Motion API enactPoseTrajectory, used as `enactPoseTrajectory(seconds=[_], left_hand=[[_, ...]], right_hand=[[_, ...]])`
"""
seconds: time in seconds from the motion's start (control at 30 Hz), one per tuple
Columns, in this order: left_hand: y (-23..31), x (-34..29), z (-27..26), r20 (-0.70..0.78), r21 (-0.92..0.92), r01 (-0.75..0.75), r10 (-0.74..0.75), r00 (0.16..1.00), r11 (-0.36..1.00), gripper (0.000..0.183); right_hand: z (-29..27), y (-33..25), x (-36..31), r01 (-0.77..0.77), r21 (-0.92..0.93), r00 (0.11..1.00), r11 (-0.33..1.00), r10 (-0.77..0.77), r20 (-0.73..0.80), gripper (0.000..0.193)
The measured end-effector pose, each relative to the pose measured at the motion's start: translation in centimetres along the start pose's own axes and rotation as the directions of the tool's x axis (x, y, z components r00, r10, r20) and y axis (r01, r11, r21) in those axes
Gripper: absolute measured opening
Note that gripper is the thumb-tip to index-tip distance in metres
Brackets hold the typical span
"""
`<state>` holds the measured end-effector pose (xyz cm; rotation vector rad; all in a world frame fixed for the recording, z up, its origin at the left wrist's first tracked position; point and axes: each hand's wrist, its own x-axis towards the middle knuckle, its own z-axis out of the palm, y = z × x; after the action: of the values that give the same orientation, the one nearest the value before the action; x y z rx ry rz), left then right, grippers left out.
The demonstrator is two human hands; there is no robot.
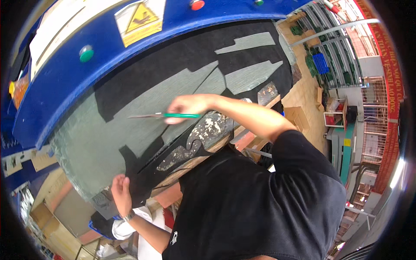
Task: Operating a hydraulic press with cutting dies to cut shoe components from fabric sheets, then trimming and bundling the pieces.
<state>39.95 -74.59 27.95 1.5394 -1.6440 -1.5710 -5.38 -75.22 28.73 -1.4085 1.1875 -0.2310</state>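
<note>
My right hand (189, 106) is closed around green-handled scissors (181, 115), seen edge-on, their thin metal blades pointing left over the table. Beneath them lies a large black sheet (130, 82) with angular cut-outs, through which a grey-green surface (86, 125) shows. My left hand (121, 190) is at the near left edge of the table, beside a narrow black part of the sheet. Its fingers are stretched out and slightly apart, with nothing visible in them. Whether it touches the sheet I cannot tell.
A blue machine beam (102, 65) with green and red buttons curves along the far side, bearing a yellow warning sign (142, 19). A worn, paint-flecked board (212, 130) lies along the table's near edge. Cardboard boxes (297, 119) stand on the floor at right.
</note>
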Motion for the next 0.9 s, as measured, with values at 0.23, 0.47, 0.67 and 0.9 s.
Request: enactPoseTrajectory(seconds=[0.23,0.47,0.67,0.9], left_hand=[[1.6,-3.3,0.6,0.005,0.037,0.115,-0.115,0.993,0.993,0.015],[3.7,-13.9,3.8,-0.25,0.082,0.233,-0.206,0.946,0.969,0.016],[6.5,-24.1,9.5,-0.56,0.13,0.351,-0.223,0.798,0.927,0.025],[10.0,-33.6,14.8,-0.774,0.171,0.367,-0.106,0.625,0.914,0.025]], right_hand=[[-10.7,9.6,-23.4,-0.47,-0.194,0.866,0.861,0.407,-0.291,0.089],[-27.3,14.9,-26.1,-0.439,-0.514,0.897,0.737,0.398,-0.195,0.06],[-36.3,18.3,-18.5,-0.257,-0.567,0.902,0.783,0.405,0.149,0.062],[-40.5,18.9,-14.7,-0.175,-0.451,0.826,0.875,0.38,0.416,0.059]])
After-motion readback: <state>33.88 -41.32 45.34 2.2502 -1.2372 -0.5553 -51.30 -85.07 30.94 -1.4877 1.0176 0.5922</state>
